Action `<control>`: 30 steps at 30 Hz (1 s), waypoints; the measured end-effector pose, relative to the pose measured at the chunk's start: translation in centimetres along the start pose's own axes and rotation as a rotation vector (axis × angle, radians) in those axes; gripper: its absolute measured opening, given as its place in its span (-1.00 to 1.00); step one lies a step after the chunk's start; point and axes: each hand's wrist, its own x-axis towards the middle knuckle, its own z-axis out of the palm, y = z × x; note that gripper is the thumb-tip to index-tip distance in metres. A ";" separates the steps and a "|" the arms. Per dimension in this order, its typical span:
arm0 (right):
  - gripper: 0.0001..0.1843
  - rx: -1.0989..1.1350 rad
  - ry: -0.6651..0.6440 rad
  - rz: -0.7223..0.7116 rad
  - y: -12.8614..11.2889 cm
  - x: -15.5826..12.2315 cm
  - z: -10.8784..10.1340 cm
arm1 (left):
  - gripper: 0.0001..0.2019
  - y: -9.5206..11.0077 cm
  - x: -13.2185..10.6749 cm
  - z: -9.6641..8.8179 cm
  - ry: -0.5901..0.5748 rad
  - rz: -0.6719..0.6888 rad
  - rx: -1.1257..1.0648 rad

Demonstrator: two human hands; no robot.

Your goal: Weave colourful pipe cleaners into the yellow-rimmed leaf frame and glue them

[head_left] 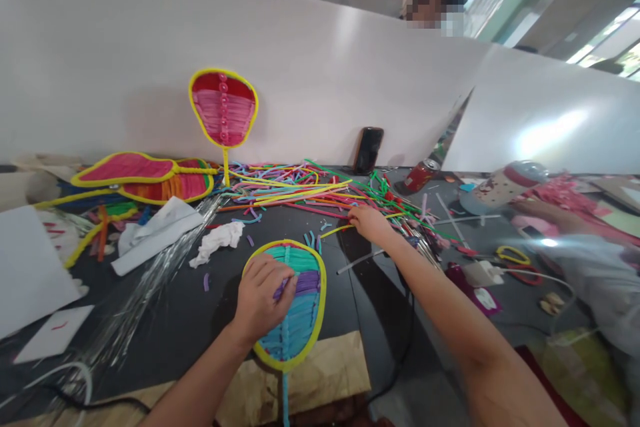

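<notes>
A fan-shaped piece made of pipe cleaners (303, 317) lies in front of me, with a yellow rim, teal and blue rows, a purple band and a blue stem. My left hand (263, 293) rests over its left half, fingers curled, with purple pipe cleaner (281, 288) showing between thumb and fingers. Farther off, my right hand (369, 223) reaches to the near edge of a heap of loose pipe cleaners (300, 193). Its fingers are bent together beside a yellow pipe cleaner (333, 231); what they pinch is hidden.
A pink fan (225, 110) stands against the white partition (310, 80). Left are a pink-and-orange piece (125, 170), crumpled tissue (217, 243) and silvery strands (160, 280). A phone (369, 150), red can (421, 175), bottle (500, 187) and scissors (513, 255) lie right, near another person's arm (555, 220).
</notes>
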 end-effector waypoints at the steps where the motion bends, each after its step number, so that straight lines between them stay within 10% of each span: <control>1: -0.73 -0.006 0.002 -0.002 0.1 -0.4 0.2 | -0.89 0.0 0.0 0.0 0.000 -0.001 -0.003; 10: -0.69 -0.027 0.052 0.073 -0.3 -0.9 1.6 | -0.91 -0.3 0.2 0.1 0.004 0.035 0.015; 23: -0.66 -0.034 0.275 0.067 -1.2 5.4 0.6 | -0.92 -1.1 0.1 0.2 0.035 0.115 0.052; 30: -0.66 -0.028 0.241 0.175 3.6 3.1 -1.8 | -0.93 -1.2 -0.1 0.3 0.014 0.098 0.038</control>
